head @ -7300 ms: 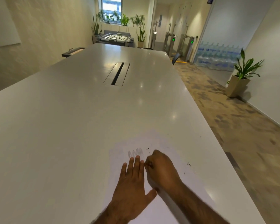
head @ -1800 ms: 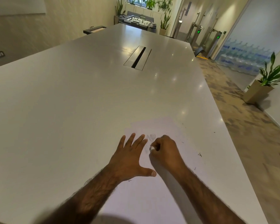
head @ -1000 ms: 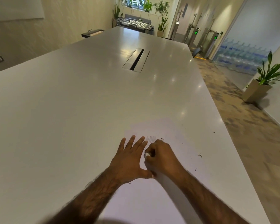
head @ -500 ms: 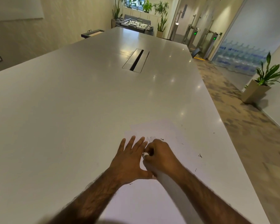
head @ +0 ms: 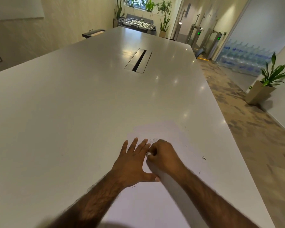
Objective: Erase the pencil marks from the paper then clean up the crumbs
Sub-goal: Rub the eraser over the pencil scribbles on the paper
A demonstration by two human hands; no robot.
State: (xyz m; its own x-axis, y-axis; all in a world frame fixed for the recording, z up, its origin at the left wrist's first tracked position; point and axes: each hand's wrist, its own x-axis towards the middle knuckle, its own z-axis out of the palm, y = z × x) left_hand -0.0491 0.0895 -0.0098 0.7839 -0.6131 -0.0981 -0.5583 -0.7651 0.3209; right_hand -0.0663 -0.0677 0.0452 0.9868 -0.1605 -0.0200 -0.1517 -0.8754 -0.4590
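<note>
A white sheet of paper lies near the front right of a long white table. My left hand lies flat on the sheet with fingers spread, pressing it down. My right hand is curled beside it and pinches a small white eraser against the paper. Faint pencil marks show just beyond my right knuckles. Dark eraser crumbs are scattered on the paper and table to the right.
The table's right edge drops to a patterned carpet. A cable slot sits in the table's middle. A potted plant stands by the right wall.
The pencil marks have faded from dark strokes to faint traces. My right hand has kept shifting slightly back and forth with the eraser beside my left fingers. My left hand has stayed flat.
</note>
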